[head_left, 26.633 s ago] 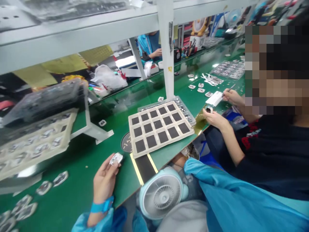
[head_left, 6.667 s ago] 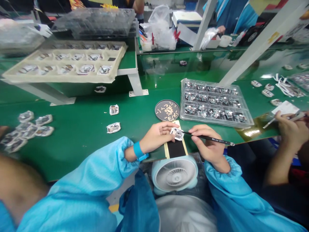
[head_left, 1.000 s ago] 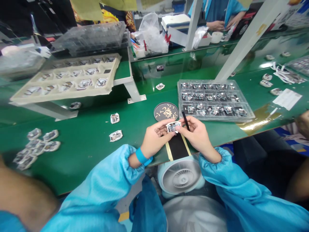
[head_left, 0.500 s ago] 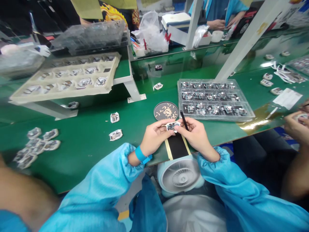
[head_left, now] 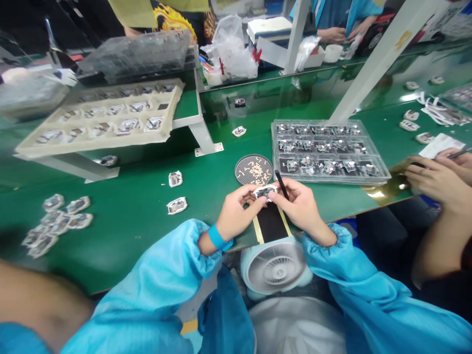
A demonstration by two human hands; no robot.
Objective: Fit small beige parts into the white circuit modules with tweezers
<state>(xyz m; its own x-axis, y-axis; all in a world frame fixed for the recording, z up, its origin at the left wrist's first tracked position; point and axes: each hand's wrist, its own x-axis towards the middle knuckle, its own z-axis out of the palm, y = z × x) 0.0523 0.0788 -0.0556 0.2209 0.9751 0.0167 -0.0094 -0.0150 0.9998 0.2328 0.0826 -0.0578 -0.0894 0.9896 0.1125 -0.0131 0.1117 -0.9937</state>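
Observation:
Close to the table's front edge, a small white watch-like casing (head_left: pixel 266 191) with electronics inside is held between both hands. My left hand (head_left: pixel 239 209) is closed on its left side, thumb on top. My right hand (head_left: pixel 300 201) grips its right side with the thumb and also carries a black stick-shaped tool (head_left: pixel 282 184), its end sticking up past the fingers. What kind of tool it is, I cannot tell. Under the hands lies a black mat strip (head_left: pixel 272 223) with yellow tape edges. Just beyond them is a round grey dish (head_left: pixel 241 178) of small beige pieces.
A clear tray (head_left: pixel 332 178) of circuit boards sits at right, beside a slanted white post (head_left: pixel 372 64). Several similar casings (head_left: pixel 61 221) lie at left, near a raised stand with a beige tray (head_left: pixel 110 142). A co-worker's hands (head_left: pixel 438 179) are at the right edge.
The casing in my hands has tilted slightly; my hands stay nearly in place. At right, the co-worker's hands have moved farther in over the table, now with a dark pen-like thing.

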